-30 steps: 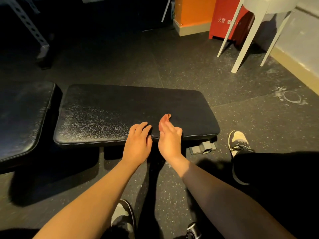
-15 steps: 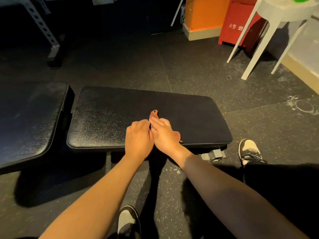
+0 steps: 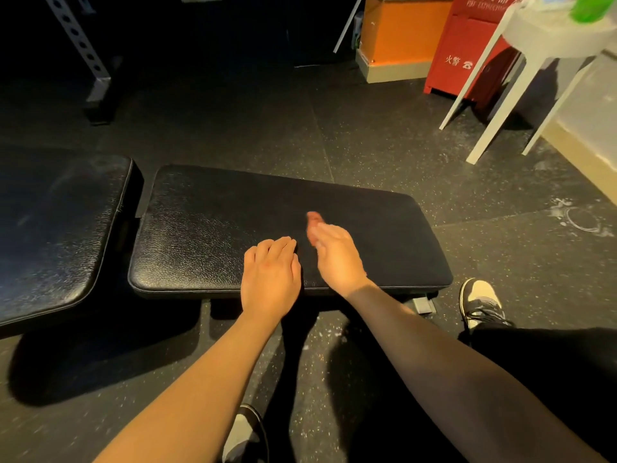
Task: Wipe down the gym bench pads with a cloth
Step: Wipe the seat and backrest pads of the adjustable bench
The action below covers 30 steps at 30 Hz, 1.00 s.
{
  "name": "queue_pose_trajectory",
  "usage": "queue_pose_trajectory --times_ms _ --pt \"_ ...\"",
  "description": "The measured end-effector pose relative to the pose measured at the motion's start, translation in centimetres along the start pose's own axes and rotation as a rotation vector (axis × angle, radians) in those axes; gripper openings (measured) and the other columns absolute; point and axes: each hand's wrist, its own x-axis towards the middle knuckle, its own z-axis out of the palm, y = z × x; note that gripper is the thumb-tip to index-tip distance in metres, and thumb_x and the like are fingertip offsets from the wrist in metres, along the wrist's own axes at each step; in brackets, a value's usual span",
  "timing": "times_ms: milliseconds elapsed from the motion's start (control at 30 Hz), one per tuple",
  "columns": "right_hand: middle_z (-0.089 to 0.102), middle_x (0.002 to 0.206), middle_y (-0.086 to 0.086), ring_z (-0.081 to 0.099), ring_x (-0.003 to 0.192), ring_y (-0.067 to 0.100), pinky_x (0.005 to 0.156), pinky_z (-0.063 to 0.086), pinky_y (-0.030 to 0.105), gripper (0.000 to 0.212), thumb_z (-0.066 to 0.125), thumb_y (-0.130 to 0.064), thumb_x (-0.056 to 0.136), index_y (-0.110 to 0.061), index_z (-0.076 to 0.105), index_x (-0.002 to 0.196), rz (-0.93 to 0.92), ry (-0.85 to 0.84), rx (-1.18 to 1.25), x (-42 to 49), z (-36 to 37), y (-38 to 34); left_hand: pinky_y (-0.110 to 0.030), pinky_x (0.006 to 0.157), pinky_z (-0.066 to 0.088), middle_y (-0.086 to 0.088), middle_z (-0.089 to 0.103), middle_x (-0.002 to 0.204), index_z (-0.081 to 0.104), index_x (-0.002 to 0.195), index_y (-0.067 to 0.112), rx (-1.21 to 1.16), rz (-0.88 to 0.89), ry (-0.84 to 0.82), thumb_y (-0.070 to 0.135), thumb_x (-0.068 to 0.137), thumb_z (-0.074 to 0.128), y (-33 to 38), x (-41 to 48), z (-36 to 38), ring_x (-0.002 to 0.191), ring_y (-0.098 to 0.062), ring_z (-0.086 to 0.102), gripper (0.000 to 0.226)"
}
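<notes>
Fingers of the left hand [image 3: 270, 272] lie relaxed and empty on the bench pad's [image 3: 213, 228] near edge, the right hand [image 3: 337, 255] covers a reddish cloth [image 3: 313, 219] mid-pad (grip blurred, cannot tell), so the scrap may bunch, leaving the second pad [image 3: 56, 228] left of the bench pad unwiped.

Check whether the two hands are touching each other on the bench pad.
Apart. The head view shows a dark strip of pad between the left hand and the right hand.
</notes>
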Motion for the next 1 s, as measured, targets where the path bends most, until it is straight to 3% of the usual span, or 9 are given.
queue_pose_trajectory --times_ms 133,233,333,467,533,667,800,900,1000 --pt "0.047 0.147 0.011 0.042 0.136 0.029 0.111 0.034 0.039 0.047 0.033 -0.012 0.103 -0.013 0.041 0.149 0.196 0.014 -0.008 0.4 0.2 -0.4 -0.04 0.098 0.039 0.004 0.065 0.127 0.065 0.126 0.017 -0.014 -0.013 -0.004 0.025 0.101 0.051 -0.1 0.0 0.1 0.113 -0.021 0.056 0.029" --pt "0.055 0.141 0.008 0.047 0.133 0.023 0.112 0.03 0.026 0.036 0.042 -0.01 0.104 -0.007 0.055 0.138 0.047 -0.012 0.079 -0.7 0.8 -2.4 -0.039 0.097 0.04 0.004 0.066 0.124 0.065 0.126 0.018 -0.028 -0.037 -0.006 0.025 0.102 0.049 0.4 0.2 0.0 0.112 -0.02 0.057 0.029" --pt "0.04 0.155 0.0 0.035 0.142 0.014 0.119 0.026 0.028 0.046 0.037 -0.016 0.104 -0.014 0.042 0.15 -0.016 -0.092 0.063 -0.8 0.9 -1.7 -0.039 0.098 0.039 0.005 0.065 0.126 0.064 0.128 0.019 -0.038 -0.029 -0.018 0.026 0.103 0.047 0.2 0.2 0.1 0.114 -0.02 0.056 0.031" --pt "0.041 0.147 -0.011 0.042 0.132 0.014 0.098 0.048 0.048 0.056 0.037 -0.005 0.095 -0.033 0.036 0.143 0.233 -0.017 0.063 0.3 1.0 -0.4 -0.039 0.099 0.039 0.003 0.066 0.127 0.065 0.127 0.016 -0.057 0.002 -0.021 0.025 0.103 0.049 -0.3 -0.2 0.2 0.115 -0.021 0.057 0.031" --pt "0.047 0.143 -0.007 0.043 0.13 0.009 0.099 0.045 0.038 0.057 0.039 -0.008 0.1 -0.027 0.031 0.153 0.187 -0.046 0.053 -0.5 0.9 -2.0 -0.04 0.098 0.041 0.001 0.067 0.124 0.066 0.125 0.015 -0.087 -0.002 -0.017 0.022 0.102 0.049 -0.2 -0.1 -0.3 0.113 -0.023 0.058 0.03" --pt "0.051 0.147 0.002 0.04 0.138 0.01 0.116 0.02 0.014 0.037 0.043 -0.012 0.105 -0.012 0.055 0.14 -0.102 -0.065 0.082 -2.8 1.0 -3.7 -0.04 0.089 0.044 0.003 0.066 0.104 0.065 0.109 0.018 -0.254 -0.112 -0.043 0.02 0.101 0.041 -0.1 0.3 -1.2 0.1 -0.023 0.054 0.025" --pt "0.045 0.151 -0.006 0.046 0.132 0.02 0.111 0.04 0.04 0.04 0.043 0.002 0.094 -0.016 0.056 0.128 -0.009 0.023 0.032 -1.8 0.6 0.0 -0.039 0.09 0.04 0.001 0.068 0.11 0.067 0.115 0.013 -0.138 -0.053 -0.04 0.019 0.1 0.047 -0.2 0.0 -1.0 0.099 -0.024 0.059 0.026" --pt "0.04 0.148 -0.01 0.039 0.133 0.015 0.103 0.046 0.039 0.062 0.043 0.001 0.096 -0.019 0.028 0.152 0.219 0.059 0.046 -1.2 0.6 0.7 -0.042 0.093 0.043 -0.003 0.067 0.121 0.068 0.12 0.009 -0.051 0.0 -0.038 0.016 0.097 0.057 -0.4 -0.9 -0.6 0.107 -0.026 0.06 0.026" --pt "0.046 0.141 -0.003 0.047 0.128 0.012 0.102 0.046 0.032 0.056 0.045 -0.008 0.1 -0.015 0.028 0.153 0.094 -0.011 0.107 -0.9 1.3 -2.5 -0.046 0.096 0.047 -0.007 0.067 0.12 0.067 0.12 0.006 -0.108 -0.039 -0.054 0.008 0.094 0.058 -0.6 -0.5 -0.9 0.108 -0.031 0.059 0.027"
